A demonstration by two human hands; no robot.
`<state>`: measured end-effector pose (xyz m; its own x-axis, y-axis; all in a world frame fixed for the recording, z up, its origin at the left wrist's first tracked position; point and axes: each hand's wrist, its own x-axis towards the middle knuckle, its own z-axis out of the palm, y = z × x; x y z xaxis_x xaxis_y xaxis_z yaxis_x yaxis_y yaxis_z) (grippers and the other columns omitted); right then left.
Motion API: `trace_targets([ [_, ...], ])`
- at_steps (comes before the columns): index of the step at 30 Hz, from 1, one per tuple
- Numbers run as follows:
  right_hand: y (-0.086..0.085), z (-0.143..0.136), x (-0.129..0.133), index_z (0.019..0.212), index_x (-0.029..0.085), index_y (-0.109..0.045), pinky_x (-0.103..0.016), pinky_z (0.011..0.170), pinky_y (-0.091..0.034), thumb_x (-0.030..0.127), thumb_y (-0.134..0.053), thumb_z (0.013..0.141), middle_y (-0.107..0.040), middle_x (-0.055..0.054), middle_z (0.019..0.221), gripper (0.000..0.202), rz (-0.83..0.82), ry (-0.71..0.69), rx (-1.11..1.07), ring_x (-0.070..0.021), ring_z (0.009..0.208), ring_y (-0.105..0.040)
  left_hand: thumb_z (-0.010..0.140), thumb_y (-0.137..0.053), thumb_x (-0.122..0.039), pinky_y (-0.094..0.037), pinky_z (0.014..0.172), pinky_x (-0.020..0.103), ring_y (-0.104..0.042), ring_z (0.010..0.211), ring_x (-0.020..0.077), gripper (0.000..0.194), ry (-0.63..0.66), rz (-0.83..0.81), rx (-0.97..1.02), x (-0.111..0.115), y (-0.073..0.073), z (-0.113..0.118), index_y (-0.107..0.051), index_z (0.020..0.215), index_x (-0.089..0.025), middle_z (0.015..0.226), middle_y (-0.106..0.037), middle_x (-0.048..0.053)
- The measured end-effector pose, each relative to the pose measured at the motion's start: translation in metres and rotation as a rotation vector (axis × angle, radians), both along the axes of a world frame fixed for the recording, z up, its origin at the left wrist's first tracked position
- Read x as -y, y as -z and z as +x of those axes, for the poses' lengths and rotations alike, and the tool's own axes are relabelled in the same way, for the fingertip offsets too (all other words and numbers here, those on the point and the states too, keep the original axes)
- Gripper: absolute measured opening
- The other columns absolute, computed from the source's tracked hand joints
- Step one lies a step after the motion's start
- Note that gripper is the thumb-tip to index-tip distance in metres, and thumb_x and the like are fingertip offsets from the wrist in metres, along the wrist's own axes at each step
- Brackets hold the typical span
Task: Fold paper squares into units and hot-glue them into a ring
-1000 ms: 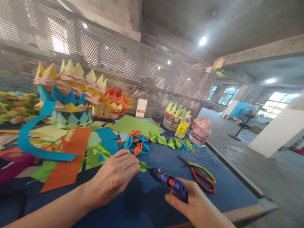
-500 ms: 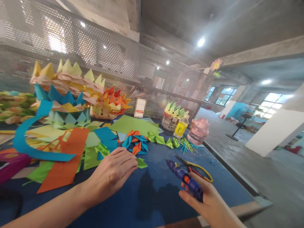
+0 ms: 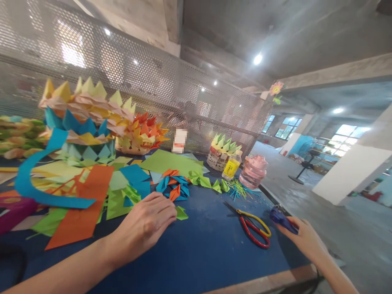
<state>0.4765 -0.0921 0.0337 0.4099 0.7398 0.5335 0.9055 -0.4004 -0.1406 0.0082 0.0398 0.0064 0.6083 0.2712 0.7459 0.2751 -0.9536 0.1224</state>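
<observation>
My left hand (image 3: 150,222) is closed above the table. At its fingertips a small green folded paper piece (image 3: 181,212) pokes out; the tips themselves are hidden. Just beyond lies a ring of interlocked blue and orange folded paper (image 3: 174,185). Over the table's right edge, my right hand (image 3: 306,237) is wrapped around a dark blue glue gun (image 3: 282,220), seen partly past the fingers. Scissors with one red and one yellow handle (image 3: 252,228) rest on the table between the hands, nearer my right hand.
Strips and sheets of coloured paper, among them an orange strip (image 3: 82,204) and a curled blue strip (image 3: 26,179), cover the left. Folded-paper baskets (image 3: 88,151) stand behind. A yellow-labelled bottle (image 3: 231,166) and a pink jug (image 3: 253,171) stand at the back right before a perforated metal screen (image 3: 147,81).
My right hand has moved right with the glue gun, from beside the scissors to the table's right edge, leaving the scissors in full view. My left hand has stayed in place.
</observation>
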Motion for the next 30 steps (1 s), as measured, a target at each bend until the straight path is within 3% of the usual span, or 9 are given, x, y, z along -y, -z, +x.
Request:
trace_targets([
  [4, 0.004, 0.005, 0.005, 0.079, 0.019, -0.071, -0.045, 0.076, -0.055, 0.061, -0.055, 0.062, -0.073, -0.016, 0.083, 0.048, -0.079, -0.014, -0.044, -0.0360, 0.082, -0.070, 0.100, -0.043, -0.016, -0.038, 0.077, 0.034, -0.058, 0.075, 0.0155, 0.020, -0.012, -0.011, 0.004, 0.000, 0.000, 0.001, -0.058, 0.086, -0.017, 0.080, -0.064, 0.000],
  [7, -0.008, -0.017, 0.002, 0.094, 0.018, -0.070, -0.052, 0.083, -0.052, 0.060, -0.056, 0.065, -0.072, -0.020, 0.095, 0.053, -0.090, 0.030, -0.008, -0.0408, 0.092, -0.068, 0.099, -0.043, -0.015, -0.038, 0.077, 0.034, -0.057, 0.075, 0.0156, 0.021, -0.003, 0.000, 0.002, -0.001, 0.001, 0.003, -0.058, 0.085, -0.017, 0.079, -0.064, 0.000],
  [8, -0.014, -0.032, -0.002, 0.101, 0.017, -0.068, -0.051, 0.085, -0.051, 0.058, -0.054, 0.070, -0.070, -0.021, 0.101, 0.053, -0.055, 0.004, 0.012, -0.0402, 0.096, -0.066, 0.099, -0.043, -0.015, -0.038, 0.077, 0.034, -0.057, 0.075, 0.0156, 0.021, 0.002, 0.000, 0.002, -0.001, 0.001, 0.003, -0.058, 0.085, -0.017, 0.079, -0.064, 0.000],
  [10, -0.026, -0.072, -0.017, 0.112, 0.020, -0.063, -0.047, 0.089, -0.051, 0.052, -0.050, 0.080, -0.068, -0.017, 0.111, 0.048, 0.003, -0.190, 0.022, -0.0344, 0.103, -0.064, 0.099, -0.044, -0.015, -0.038, 0.077, 0.034, -0.056, 0.075, 0.0159, 0.021, 0.011, -0.008, -0.004, -0.001, 0.001, 0.003, -0.058, 0.084, -0.017, 0.079, -0.064, 0.000],
  [13, -0.038, -0.139, -0.053, 0.116, 0.020, -0.061, -0.042, 0.099, -0.046, 0.040, -0.048, 0.090, -0.064, -0.013, 0.120, 0.035, -0.111, -0.511, 0.017, -0.0266, 0.114, -0.059, 0.099, -0.044, -0.015, -0.037, 0.077, 0.034, -0.056, 0.076, 0.0164, 0.021, 0.016, -0.022, -0.014, -0.001, 0.001, 0.002, -0.058, 0.084, -0.017, 0.080, -0.063, 0.001],
  [18, -0.035, -0.206, -0.132, 0.115, 0.017, -0.063, -0.034, 0.103, -0.043, 0.026, -0.060, 0.090, -0.063, -0.011, 0.119, 0.027, -0.248, -0.577, 0.080, -0.0218, 0.115, -0.057, 0.098, -0.043, -0.014, -0.036, 0.076, 0.034, -0.056, 0.075, 0.0164, 0.020, 0.001, -0.023, -0.022, -0.001, 0.000, 0.000, -0.057, 0.084, -0.017, 0.080, -0.063, 0.000],
  [23, -0.017, -0.215, -0.179, 0.119, 0.015, -0.059, -0.045, 0.090, -0.051, 0.032, -0.060, 0.093, -0.060, -0.010, 0.121, 0.031, -0.331, -0.481, 0.109, -0.0238, 0.106, -0.061, 0.099, -0.042, -0.015, -0.037, 0.074, 0.033, -0.055, 0.072, 0.0163, 0.024, 0.002, -0.002, -0.010, -0.003, 0.000, 0.000, -0.058, 0.081, -0.017, 0.076, -0.062, 0.001],
  [27, -0.011, -0.208, -0.183, 0.121, 0.017, -0.058, -0.042, 0.086, -0.053, 0.032, -0.058, 0.095, -0.059, -0.009, 0.123, 0.029, -0.348, -0.461, 0.051, -0.0217, 0.103, -0.062, 0.099, -0.042, -0.015, -0.038, 0.075, 0.033, -0.056, 0.073, 0.0161, 0.025, -0.001, 0.009, -0.023, -0.003, -0.001, 0.000, -0.059, 0.081, -0.017, 0.077, -0.063, 0.001],
  [30, -0.016, -0.202, -0.178, 0.120, 0.018, -0.058, -0.041, 0.086, -0.054, 0.032, -0.058, 0.095, -0.060, -0.009, 0.122, 0.029, -0.298, -0.459, -0.036, -0.0215, 0.102, -0.062, 0.099, -0.042, -0.015, -0.038, 0.076, 0.033, -0.056, 0.074, 0.0164, 0.024, -0.013, 0.005, -0.033, -0.004, -0.001, 0.000, -0.059, 0.082, -0.017, 0.078, -0.063, 0.001],
])
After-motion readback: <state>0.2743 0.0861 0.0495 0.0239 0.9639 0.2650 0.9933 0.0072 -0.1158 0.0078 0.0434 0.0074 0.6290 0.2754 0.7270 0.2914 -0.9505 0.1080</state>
